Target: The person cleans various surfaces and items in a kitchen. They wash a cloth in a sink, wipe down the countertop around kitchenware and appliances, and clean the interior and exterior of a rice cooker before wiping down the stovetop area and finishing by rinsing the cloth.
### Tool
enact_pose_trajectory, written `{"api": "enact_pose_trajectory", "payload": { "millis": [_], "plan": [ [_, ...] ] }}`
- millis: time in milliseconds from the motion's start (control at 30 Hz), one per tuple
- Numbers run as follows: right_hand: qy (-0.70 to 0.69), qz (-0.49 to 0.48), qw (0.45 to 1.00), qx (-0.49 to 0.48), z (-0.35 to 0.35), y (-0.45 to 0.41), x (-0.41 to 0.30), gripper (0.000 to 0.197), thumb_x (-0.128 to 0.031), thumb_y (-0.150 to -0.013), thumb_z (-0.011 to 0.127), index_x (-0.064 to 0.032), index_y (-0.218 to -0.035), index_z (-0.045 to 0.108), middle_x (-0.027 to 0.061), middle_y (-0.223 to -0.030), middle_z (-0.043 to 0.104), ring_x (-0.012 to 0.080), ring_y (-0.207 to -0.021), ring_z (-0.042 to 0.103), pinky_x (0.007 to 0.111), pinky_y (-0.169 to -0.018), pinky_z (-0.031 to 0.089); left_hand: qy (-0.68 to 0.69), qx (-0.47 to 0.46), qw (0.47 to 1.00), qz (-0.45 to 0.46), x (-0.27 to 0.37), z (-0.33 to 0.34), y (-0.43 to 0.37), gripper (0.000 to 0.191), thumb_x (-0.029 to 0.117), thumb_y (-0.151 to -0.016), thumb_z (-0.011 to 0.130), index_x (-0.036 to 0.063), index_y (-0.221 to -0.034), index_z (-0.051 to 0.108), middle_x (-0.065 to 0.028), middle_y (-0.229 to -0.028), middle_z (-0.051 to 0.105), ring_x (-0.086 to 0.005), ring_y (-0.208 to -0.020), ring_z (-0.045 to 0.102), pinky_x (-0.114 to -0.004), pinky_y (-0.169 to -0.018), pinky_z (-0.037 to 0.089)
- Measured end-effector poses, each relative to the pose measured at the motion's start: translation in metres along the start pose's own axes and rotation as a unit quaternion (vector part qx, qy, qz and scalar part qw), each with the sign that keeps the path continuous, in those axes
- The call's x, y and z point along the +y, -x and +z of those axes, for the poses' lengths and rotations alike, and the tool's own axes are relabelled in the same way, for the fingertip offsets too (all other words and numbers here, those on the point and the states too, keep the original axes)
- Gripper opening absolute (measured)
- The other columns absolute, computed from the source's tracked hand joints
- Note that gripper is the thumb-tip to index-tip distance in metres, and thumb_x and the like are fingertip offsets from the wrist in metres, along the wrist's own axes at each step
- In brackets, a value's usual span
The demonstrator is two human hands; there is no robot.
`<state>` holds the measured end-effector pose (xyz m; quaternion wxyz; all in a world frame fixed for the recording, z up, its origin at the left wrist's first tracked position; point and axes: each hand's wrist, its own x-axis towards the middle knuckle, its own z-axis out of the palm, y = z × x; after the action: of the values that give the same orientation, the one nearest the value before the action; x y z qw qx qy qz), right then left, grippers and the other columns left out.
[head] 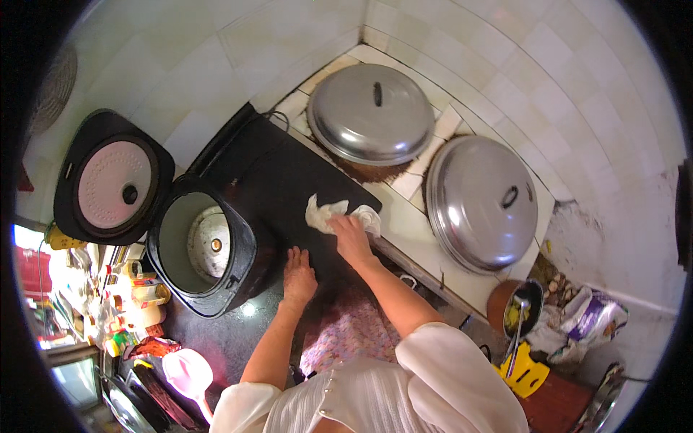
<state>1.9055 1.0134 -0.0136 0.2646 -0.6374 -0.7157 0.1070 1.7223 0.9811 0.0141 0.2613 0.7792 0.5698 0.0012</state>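
A crumpled white cloth or tissue [322, 212] lies on a black flat surface [281, 178], under the fingers of my right hand [349, 235]. Beside it, near the surface's right corner, is a second white crumpled piece [368, 219]. My left hand [299, 276] rests palm down on the black surface, fingers slightly apart, holding nothing. To its left stands a dark rice cooker [246, 265] with its lid [115, 181] raised; the inner pot is out, and the metal heating plate [210, 243] shows at the bottom.
Two large woks with domed metal lids [373, 113] [482, 203] sit on the tiled stove. At right are a small pot [495, 308], a yellow plastic item [525, 373] and a plastic bag [593, 319]. Bottles [143, 314] and a pink plastic ladle [188, 371] are at left.
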Motion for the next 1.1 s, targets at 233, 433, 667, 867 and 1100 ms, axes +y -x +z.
{"api": "enact_pose_trajectory", "payload": {
  "millis": [233,433,667,867,1100],
  "plan": [
    [0.086,0.162,0.981,0.067,-0.079,0.044,0.057,0.044,0.008,-0.071,0.052,-0.0099,-0.11,0.06,0.0086,-0.115,0.057,0.0313,-0.113,0.047,0.041,-0.1,0.036,-0.051,-0.032,0.998,0.018,-0.004,0.004,-0.004,0.064,0.015,-0.083,0.058,-0.0009,-0.138,0.031,-0.0233,-0.147,0.023,-0.0362,-0.138,0.02,-0.044,-0.11,0.024],
    [0.146,0.257,0.935,-0.195,-0.056,0.13,0.088,0.047,-0.017,-0.089,0.05,-0.0202,-0.135,0.038,0.0042,-0.139,0.039,0.0301,-0.132,0.032,0.051,-0.108,0.025,-0.093,-0.007,0.996,0.017,0.007,0.005,0.004,0.069,0.017,-0.082,0.06,-0.0019,-0.139,0.026,-0.0275,-0.146,0.02,-0.0389,-0.138,0.019,-0.046,-0.11,0.024],
    [0.19,0.337,0.911,-0.144,-0.074,0.225,0.104,0.049,-0.018,-0.09,0.05,-0.0195,-0.136,0.035,0.0046,-0.143,0.032,0.0321,-0.132,0.031,0.05,-0.106,0.028,-0.059,0.063,0.987,0.133,0.042,0.019,0.032,0.049,0.009,-0.082,0.057,-0.0022,-0.127,0.043,-0.0264,-0.135,0.039,-0.0401,-0.132,0.03,-0.047,-0.108,0.026],
    [0.192,0.441,0.869,-0.118,-0.107,0.306,0.139,0.047,-0.02,-0.091,0.047,-0.0146,-0.137,0.036,0.0083,-0.144,0.032,0.0344,-0.13,0.033,0.049,-0.105,0.029,-0.038,0.002,0.977,0.208,0.078,0.075,0.072,0.044,0.01,-0.083,0.055,-0.0014,-0.125,0.046,-0.0228,-0.135,0.04,-0.0378,-0.132,0.031,-0.046,-0.108,0.027],
    [-0.021,0.482,0.872,-0.077,-0.126,0.308,0.153,0.05,-0.03,-0.093,0.042,-0.0017,-0.134,0.041,0.0189,-0.141,0.037,0.0376,-0.131,0.032,0.046,-0.11,0.021,0.052,-0.122,0.922,0.365,0.195,0.142,0.08,0.042,0.005,-0.084,0.052,-0.0006,-0.125,0.046,-0.0212,-0.134,0.042,-0.0367,-0.128,0.037,-0.043,-0.105,0.033]
  ]
}}
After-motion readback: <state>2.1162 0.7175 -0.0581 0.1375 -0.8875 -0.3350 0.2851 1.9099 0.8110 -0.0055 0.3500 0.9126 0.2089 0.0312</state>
